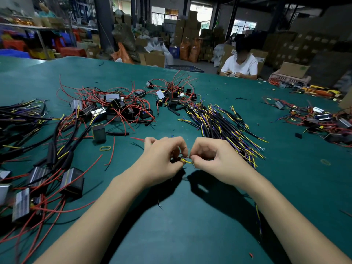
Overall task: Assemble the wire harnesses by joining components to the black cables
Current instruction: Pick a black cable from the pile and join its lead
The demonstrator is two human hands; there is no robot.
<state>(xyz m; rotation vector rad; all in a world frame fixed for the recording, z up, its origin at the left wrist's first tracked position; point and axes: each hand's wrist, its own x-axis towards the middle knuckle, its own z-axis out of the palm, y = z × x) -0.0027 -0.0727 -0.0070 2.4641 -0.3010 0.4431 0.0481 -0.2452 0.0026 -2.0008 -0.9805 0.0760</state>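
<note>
While the left hand (162,159) and right hand (207,157) meet above the green table (190,216), curled fingers of both pinch one thin yellow wire (185,161) between them. It looks light, limp and easily kinked — best gripped near the bared tip. Black cables (219,124) lie heaped beyond, too many to count; box modules (72,181) — likewise.
</note>
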